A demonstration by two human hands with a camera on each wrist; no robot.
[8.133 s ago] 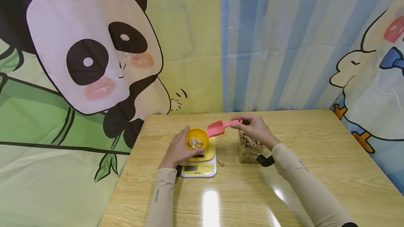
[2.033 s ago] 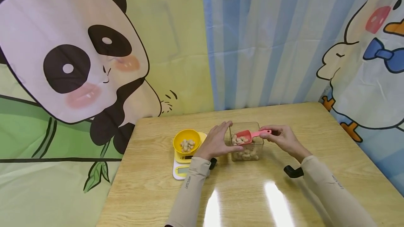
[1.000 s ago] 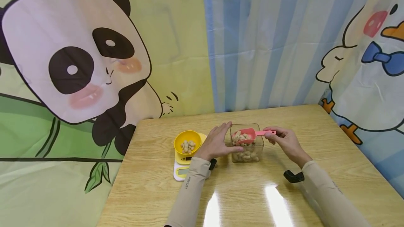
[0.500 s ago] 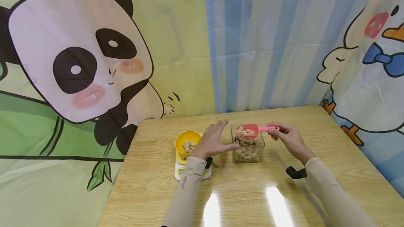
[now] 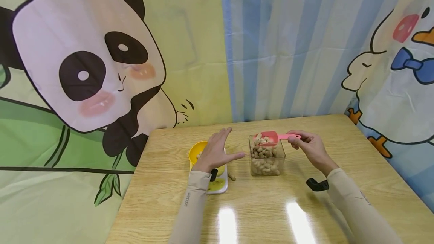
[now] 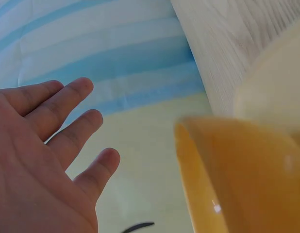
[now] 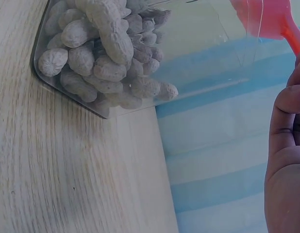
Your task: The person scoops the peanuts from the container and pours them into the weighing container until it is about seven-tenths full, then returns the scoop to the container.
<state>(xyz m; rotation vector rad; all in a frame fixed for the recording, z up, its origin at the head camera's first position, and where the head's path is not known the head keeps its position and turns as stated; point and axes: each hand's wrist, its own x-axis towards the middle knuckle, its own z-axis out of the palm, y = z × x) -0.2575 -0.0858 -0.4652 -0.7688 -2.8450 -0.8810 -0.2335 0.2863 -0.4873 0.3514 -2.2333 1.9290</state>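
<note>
Scooping looks done: right hand (image 5: pixel 311 149) pinches the scoop (image 5: pixel 274 138), left hand (image 5: pixel 213 153) is spread; a level carry to the nine-o'clock bowl (image 5: pixel 196 148) seems due.

Grip (image 7: pixel 288 150) seemingly holds pink scoop (image 7: pixel 269 19); peanuts (image 7: pixel 109 69) in clear box (image 7: pixel 203 68).

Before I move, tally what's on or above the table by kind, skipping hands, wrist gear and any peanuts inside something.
Pink scoop: 1
Yellow bowl: 1
Kitchen scale: 1
Clear container: 1
Loose peanut in view: 1
Total: 5
</note>
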